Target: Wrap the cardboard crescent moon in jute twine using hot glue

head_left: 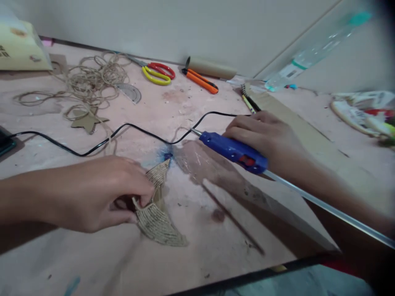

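Observation:
My left hand [108,193] pinches a crescent-shaped cardboard piece [160,226] covered in rows of twine, with a bare cardboard patch showing in its middle. A strand of twine stands up by my fingers. My right hand [259,135] is closed round a blue hot glue gun [231,151]; its metal nozzle points left over the table, and a long clear glue stick [327,207] runs out of its back. The nozzle is apart from the crescent. A black cord [145,133] crosses the table behind both hands.
Tangled twine [95,78], a cardboard star [88,120], a protractor [131,93], scissors [159,74] and an orange cutter [202,81] lie at the back. A thin brown stick [233,218] lies in front. A plastic bottle [308,61] is at back right, a tissue pack [23,49] far left.

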A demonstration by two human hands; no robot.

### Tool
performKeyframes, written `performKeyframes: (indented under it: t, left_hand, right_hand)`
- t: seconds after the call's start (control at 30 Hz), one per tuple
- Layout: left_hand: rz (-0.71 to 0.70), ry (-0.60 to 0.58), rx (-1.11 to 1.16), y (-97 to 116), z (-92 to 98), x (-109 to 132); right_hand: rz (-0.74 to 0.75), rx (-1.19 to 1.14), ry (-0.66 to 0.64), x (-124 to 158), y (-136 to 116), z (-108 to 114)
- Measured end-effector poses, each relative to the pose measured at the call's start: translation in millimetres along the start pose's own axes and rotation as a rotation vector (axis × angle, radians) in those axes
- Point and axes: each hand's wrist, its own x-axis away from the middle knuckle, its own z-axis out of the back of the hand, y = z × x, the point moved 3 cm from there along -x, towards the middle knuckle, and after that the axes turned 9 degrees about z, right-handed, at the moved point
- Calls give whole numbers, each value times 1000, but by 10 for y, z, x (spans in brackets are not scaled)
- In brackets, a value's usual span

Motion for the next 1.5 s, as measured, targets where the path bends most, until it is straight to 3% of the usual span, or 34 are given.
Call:
performKeyframes:
  t: [0.13,0.33,0.53,0.63,0.73,0.87,1.0,1.2,1.5]
  left_hand:
    - [-35,9,-6,58,-71,17]
    - [2,-15,-41,110,-76,13]
    - [28,-46,-5,142,-56,-7]
    - [48,-67,-1,146,-59,-10]
    - [60,-72,1,143,-66,-12]
    - [57,-84,-35,137,-83,-18]
    - [61,-94,-74,137,-94,-14]
    - [58,-99,-70,140,-96,-3]
    - [51,-107,-83,127,-91,14]
  right_hand:
    - [49,139,-57,-60,203,-94]
    - [78,127,-230,-68,464,-282]
    - [70,-26,-278,-66,571,-178]
    - [-4,-97,-227,-192,464,-63]
    - [-29,-59,-76,-371,177,-9]
    - [-52,-62,71,-494,-320,-83]
    - [-266,-48,85,-454,-591,-193]
    - [-338,52,85,-392,-633,-211]
    - [-362,-71,33,-399,-607,-242]
